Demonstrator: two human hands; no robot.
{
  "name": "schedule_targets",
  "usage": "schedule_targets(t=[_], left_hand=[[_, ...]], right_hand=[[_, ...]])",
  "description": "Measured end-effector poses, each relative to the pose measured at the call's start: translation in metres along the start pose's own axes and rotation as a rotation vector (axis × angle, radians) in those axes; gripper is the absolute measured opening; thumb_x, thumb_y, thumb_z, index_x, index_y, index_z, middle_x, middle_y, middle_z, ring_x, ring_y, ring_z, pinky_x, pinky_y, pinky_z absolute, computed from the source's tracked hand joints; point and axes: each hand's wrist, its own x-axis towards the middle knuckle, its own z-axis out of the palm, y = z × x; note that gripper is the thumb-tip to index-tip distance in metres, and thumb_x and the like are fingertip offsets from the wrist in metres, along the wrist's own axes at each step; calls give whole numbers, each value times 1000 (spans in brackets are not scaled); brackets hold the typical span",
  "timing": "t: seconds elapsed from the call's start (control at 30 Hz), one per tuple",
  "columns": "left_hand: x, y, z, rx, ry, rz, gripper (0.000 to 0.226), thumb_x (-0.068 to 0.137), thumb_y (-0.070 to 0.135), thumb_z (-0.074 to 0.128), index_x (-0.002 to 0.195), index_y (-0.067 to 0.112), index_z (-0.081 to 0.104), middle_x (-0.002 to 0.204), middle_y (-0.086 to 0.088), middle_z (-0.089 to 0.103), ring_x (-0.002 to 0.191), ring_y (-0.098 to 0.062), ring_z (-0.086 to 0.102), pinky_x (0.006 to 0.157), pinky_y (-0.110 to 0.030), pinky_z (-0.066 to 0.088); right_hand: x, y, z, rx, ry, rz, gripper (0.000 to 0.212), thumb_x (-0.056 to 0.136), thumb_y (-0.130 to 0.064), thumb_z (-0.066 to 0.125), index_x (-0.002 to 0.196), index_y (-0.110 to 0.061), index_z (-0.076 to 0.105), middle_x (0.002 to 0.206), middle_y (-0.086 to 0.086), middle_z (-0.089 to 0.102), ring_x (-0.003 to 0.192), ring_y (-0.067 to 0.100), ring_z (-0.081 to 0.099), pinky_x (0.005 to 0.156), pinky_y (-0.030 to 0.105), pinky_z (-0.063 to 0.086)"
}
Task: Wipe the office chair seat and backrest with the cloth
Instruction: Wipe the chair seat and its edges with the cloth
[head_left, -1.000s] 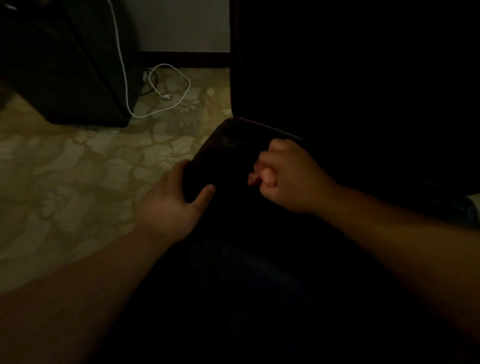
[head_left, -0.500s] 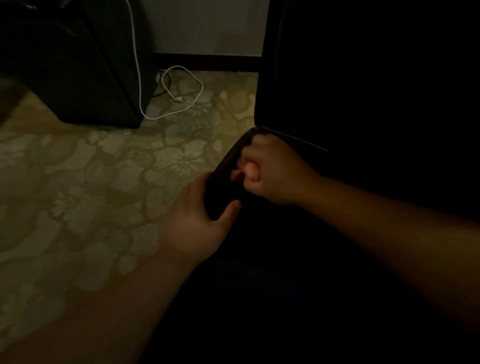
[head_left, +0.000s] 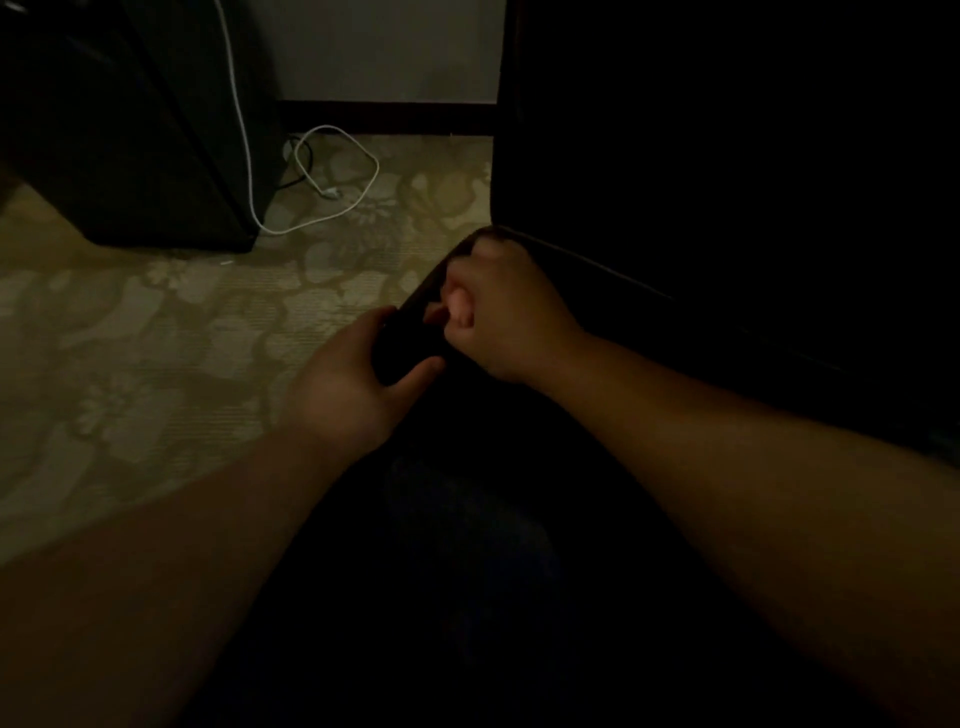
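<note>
Seat (head_left: 519, 467) edge gripped by left hand (head_left: 348, 384), right hand (head_left: 498, 317) now fisted just beside it, cloth unseen — corner prob. being wiped.

Hands: two, left hand (head_left: 348, 384) and right hand (head_left: 506, 317), each on a bare forearm. Chair seat (head_left: 519, 415): one, dark, its front corner between the hands. Backrest (head_left: 727, 156): one, dark, upright behind the seat. Cloth: count not readable in the dim light. Cabinet (head_left: 130, 130): one, dark, at upper left. Cables: one white cable (head_left: 249, 171), looped on the carpet (head_left: 156, 338); one black cable (head_left: 298, 176) beside it. Carpet: one, floral-patterned. Wall (head_left: 389, 47): one, with one dark skirting board (head_left: 389, 117).
</note>
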Motion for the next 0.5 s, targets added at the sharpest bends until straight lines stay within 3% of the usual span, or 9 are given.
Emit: schedule_targets(t=[0.2, 0.3, 0.4, 0.5], left_hand=[[10, 12, -5, 234, -85, 42, 60, 92, 61, 65, 140, 27, 55, 129, -8, 66, 112, -30, 66, 91, -41, 51], [4, 35, 5, 354, -53, 25, 60, 91, 59, 54, 138, 21, 56, 126, -21, 64, 106, -45, 65, 92, -54, 56], [-24, 76, 33, 420, -6, 159, 65, 81, 56, 46, 134, 21, 58, 133, -19, 61, 116, -46, 61, 96, -59, 54], [-64, 122, 75, 363, -82, 304, 67, 81, 59, 49, 138, 24, 60, 144, -13, 57, 133, -39, 53, 106, -60, 48]], right_hand=[[-140, 46, -42, 32, 2, -31, 13, 80, -30, 56, 87, -23, 65, 95, -1, 52, 89, 21, 50, 68, 44, 52], [-210, 75, -79, -5, -15, -41, 10, 80, -29, 56, 90, -31, 53, 95, -11, 41, 87, 11, 39, 68, 33, 46], [-271, 102, -117, -60, -23, 22, 12, 80, -27, 58, 91, -34, 56, 98, -16, 37, 89, 7, 40, 73, 26, 41], [-320, 127, -142, -114, 30, 194, 21, 80, -33, 59, 91, -23, 74, 104, -8, 55, 97, 17, 59, 87, 31, 51]])
